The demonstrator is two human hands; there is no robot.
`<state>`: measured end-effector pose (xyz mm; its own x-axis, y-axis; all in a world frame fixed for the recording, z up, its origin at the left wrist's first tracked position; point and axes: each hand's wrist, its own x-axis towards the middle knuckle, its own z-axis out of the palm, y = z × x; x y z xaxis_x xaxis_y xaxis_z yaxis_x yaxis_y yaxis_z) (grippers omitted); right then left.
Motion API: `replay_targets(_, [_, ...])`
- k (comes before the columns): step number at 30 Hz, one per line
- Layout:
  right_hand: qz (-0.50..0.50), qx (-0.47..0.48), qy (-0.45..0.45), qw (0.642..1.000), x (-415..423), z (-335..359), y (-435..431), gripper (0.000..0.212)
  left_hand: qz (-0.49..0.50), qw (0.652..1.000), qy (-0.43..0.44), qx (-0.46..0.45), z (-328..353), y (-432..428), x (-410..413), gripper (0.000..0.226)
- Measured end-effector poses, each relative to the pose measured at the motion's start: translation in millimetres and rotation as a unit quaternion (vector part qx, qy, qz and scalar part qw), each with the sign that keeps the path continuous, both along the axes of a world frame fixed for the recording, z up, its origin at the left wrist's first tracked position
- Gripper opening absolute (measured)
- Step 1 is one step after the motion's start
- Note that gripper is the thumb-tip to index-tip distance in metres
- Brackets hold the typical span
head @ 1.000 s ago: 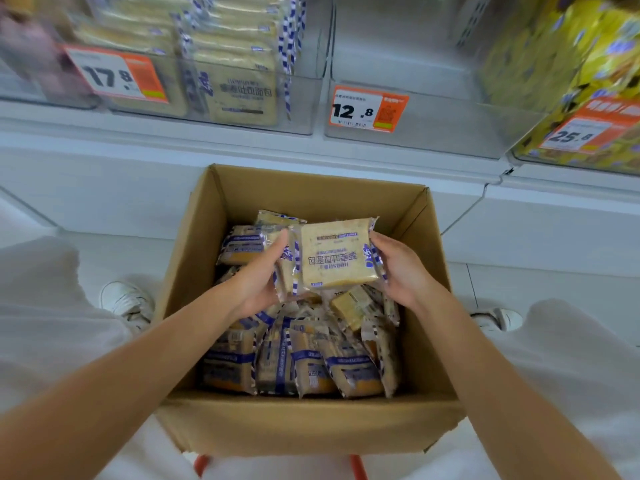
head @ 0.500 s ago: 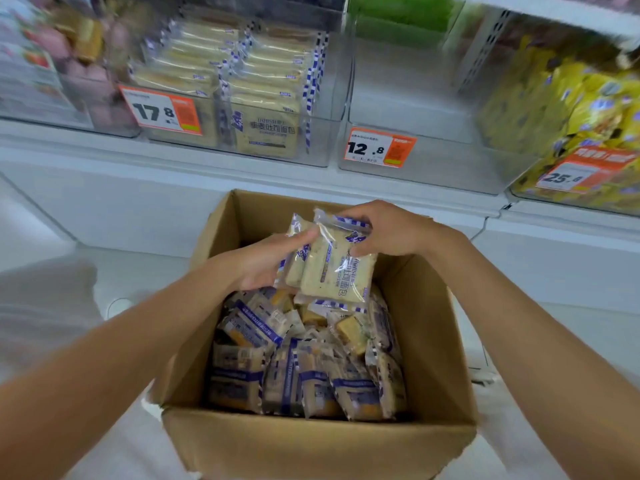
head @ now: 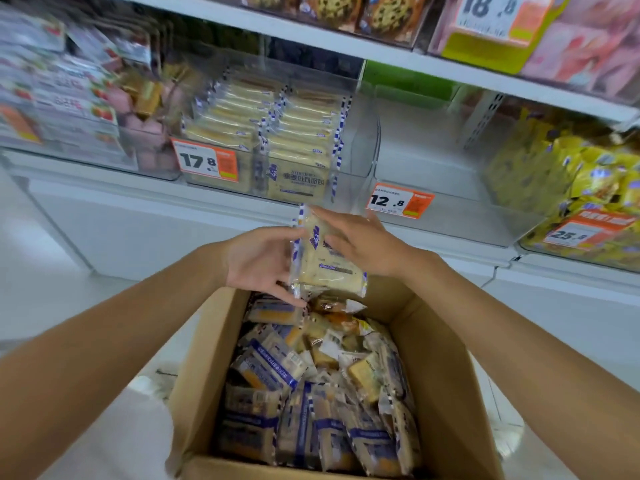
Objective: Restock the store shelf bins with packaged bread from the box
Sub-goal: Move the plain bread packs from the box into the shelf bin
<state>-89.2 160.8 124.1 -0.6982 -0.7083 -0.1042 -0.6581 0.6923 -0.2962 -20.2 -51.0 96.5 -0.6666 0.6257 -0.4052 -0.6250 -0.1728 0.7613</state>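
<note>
The left hand (head: 259,261) gripped a bread packet (head: 325,265) at its left edge, with the thumb on top and the fingers curled under it. The right hand (head: 363,244) lay on the other side with almost straight fingers and pressed the packet toward the left hand. The packet was in the air, just above the far end of the cardboard box (head: 204,358).

Below the hands, the box was full of loose packets (head: 311,393), so most of the restocking seemed to remain. Beyond the hands, a little to the left, the clear bin (head: 349,190) with the 17.8 tag (head: 207,161) was already tightly filled with the same bread. Beyond them to the right, the bin (head: 450,216) with the 12.8 tag (head: 398,203) showed nothing inside. It could not be told which bin this packet was meant for.
</note>
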Motion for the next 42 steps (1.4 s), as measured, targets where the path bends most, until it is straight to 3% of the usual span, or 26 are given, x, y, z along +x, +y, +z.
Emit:
replay_targets(4, [0.014,-0.018,-0.012,1.0,-3.2,15.5,-15.5,0.055,-0.005,0.979,0.099,-0.18,20.9,-1.3,-7.1,0.044])
replay_targets(9, [-0.035,-0.021,-0.111,0.993,-21.8,50.5,-23.6,0.058,-0.009,0.955,0.176,-0.238,42.3,-20.0,-34.6,0.03])
replay_targets(11, [-0.047,-0.025,-0.117,0.992,-24.9,63.4,-26.5,0.071,-0.023,0.935,0.225,-0.275,58.3,-24.3,-50.2,0.026])
replay_targets(14, [-0.109,-0.081,-0.088,0.987,-33.9,79.7,-26.6,0.047,0.008,0.886,0.332,-0.324,84.6,-30.4,-75.6,0.034])
replay_targets(16, [-0.155,-0.127,-0.049,0.978,-40.8,92.7,-23.1,0.043,0.083,0.868,0.387,-0.301,98.2,-39.7,-94.2,0.058])
replay_targets(19, [-0.23,-0.186,0.01,0.955,-47.5,111.2,-23.1,0.049,0.142,0.81,0.457,-0.339,111.0,-55.5,-123.9,0.085])
replay_targets(23, [-0.294,-0.21,0.126,0.924,-54.3,120.9,-43.8,0.051,0.12,0.709,0.507,-0.475,97.4,-61.8,-169.0,0.068])
replay_targets(25, [-0.308,-0.163,0.177,0.921,-61.8,116.1,-58.7,0.053,0.095,0.68,0.511,-0.517,87.6,-61.3,-184.8,0.058])
replay_targets(28, [-0.358,-0.041,0.223,0.906,-84.6,102.6,-77.1,0.056,0.012,0.585,0.505,-0.635,76.2,-63.4,-205.7,0.069])
replay_targets(29, [-0.376,-0.012,0.23,0.898,-94.3,99.0,-82.9,0.055,-0.016,0.567,0.489,-0.663,72.5,-64.8,-210.4,0.074])
replay_targets(35, [-0.427,0.137,0.24,0.861,-185.3,86.8,-118.5,0.042,-0.061,0.56,0.466,-0.682,58.7,-73.7,-221.6,0.081])
replay_targets(40, [-0.416,0.133,0.179,0.882,-247.9,67.4,-129.0,0.061,-0.053,0.555,0.483,-0.675,54.4,-75.3,-218.7,0.082])
replay_targets(42, [-0.379,0.162,0.202,0.889,-258.5,50.2,-127.6,0.062,-0.05,0.565,0.483,-0.667,53.5,-76.0,-218.6,0.082])
